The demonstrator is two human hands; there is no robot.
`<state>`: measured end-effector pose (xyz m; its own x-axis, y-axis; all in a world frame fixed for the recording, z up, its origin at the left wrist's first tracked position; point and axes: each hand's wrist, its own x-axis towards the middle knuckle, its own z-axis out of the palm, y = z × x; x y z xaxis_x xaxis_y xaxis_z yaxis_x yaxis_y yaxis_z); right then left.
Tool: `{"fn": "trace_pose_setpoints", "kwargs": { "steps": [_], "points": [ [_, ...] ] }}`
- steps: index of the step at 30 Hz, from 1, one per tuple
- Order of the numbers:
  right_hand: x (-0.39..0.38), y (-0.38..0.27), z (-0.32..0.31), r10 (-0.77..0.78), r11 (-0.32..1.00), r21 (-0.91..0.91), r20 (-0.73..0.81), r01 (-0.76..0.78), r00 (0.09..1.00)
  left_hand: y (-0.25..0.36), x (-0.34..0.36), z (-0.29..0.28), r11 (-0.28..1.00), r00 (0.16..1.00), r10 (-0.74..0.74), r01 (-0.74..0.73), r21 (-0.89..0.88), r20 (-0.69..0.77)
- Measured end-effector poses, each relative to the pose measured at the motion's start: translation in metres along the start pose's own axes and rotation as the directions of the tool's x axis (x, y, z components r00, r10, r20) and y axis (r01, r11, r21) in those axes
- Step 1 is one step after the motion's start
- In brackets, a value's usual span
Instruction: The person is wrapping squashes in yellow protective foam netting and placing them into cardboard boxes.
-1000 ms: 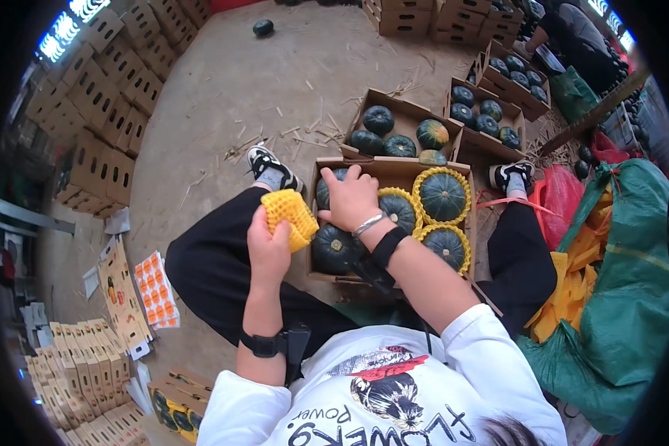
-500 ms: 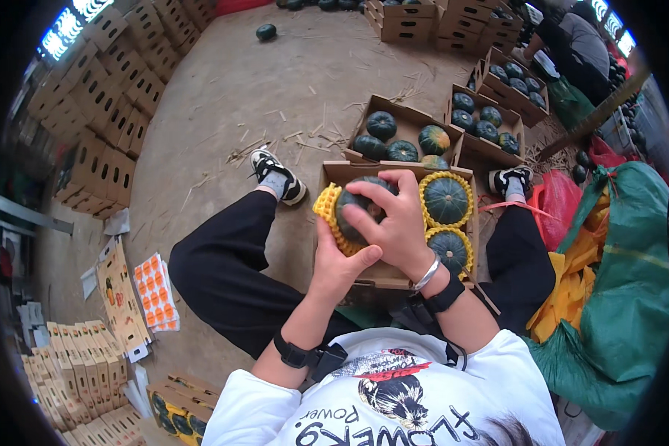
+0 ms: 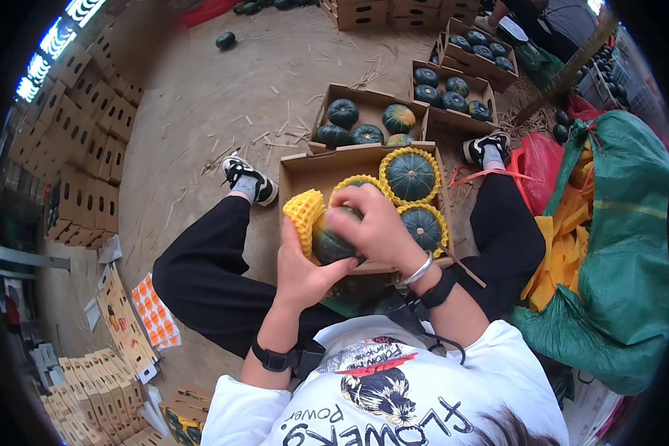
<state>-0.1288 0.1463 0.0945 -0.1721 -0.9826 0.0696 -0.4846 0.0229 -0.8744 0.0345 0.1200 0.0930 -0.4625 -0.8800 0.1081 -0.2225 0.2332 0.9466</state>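
Over the near side of an open cardboard box [image 3: 296, 177] I hold a dark green pumpkin [image 3: 331, 244]. My left hand [image 3: 303, 271] cups its left and lower side. A yellow foam net sleeve [image 3: 303, 217] stands bunched between that hand and the pumpkin's left side. From the right, my right hand [image 3: 379, 229] curls its fingers over the top of the pumpkin. Inside the box, one netted pumpkin [image 3: 411, 177] sits at the far right and another netted pumpkin [image 3: 422, 225] in front of it. A third netted pumpkin [image 3: 355, 181] is partly hidden behind my right hand.
Beyond stand more boxes of bare pumpkins [image 3: 366, 134], [image 3: 453, 101]. A green sack [image 3: 632, 253] with yellow foam nets [image 3: 569, 223] lies at the right. Stacked cartons [image 3: 89, 149] rise at the left, near an orange sticker sheet [image 3: 154, 312]. Another person [image 3: 546, 30] works far right.
The view has shifted, so the scene sits further left. My hands and the pumpkin have come nearer to me, uncovering a third netted pumpkin. More of the held pumpkin's bare side shows beside the sleeve.
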Motion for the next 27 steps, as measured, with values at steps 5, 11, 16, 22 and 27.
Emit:
{"fn": "trace_pose_setpoints", "kwargs": {
  "steps": [5, 11, 16, 22, 27],
  "points": [
    [-0.009, 0.008, -0.002, -0.089, 0.993, 0.066, -0.172, 0.102, 0.981, -0.006, 0.0, 0.002, 1.0, 0.998, 0.0, 0.0, 0.002, 0.065],
    [-0.018, -0.003, 0.017, -0.201, 0.968, -0.194, -0.208, 0.161, 0.957, 0.001, -0.001, 0.0, 0.986, 0.997, 0.052, -0.062, 0.153, 0.064],
    [-0.013, 0.025, 0.008, -0.169, 0.984, -0.084, -0.174, 0.156, 0.97, -0.012, -0.001, -0.006, 0.984, 0.993, -0.067, 0.082, -0.159, 0.093],
    [-0.017, 0.002, 0.004, -0.118, 0.992, 0.035, -0.034, 0.119, 0.992, -0.021, -0.002, -0.004, 0.823, 0.982, -0.154, 0.189, -0.536, 0.109],
    [-0.021, 0.006, 0.012, -0.034, 0.991, 0.124, -0.163, 0.054, 0.986, -0.033, 0.007, 0.01, 0.822, 0.976, -0.216, 0.157, -0.548, -0.044]
  ]
}}
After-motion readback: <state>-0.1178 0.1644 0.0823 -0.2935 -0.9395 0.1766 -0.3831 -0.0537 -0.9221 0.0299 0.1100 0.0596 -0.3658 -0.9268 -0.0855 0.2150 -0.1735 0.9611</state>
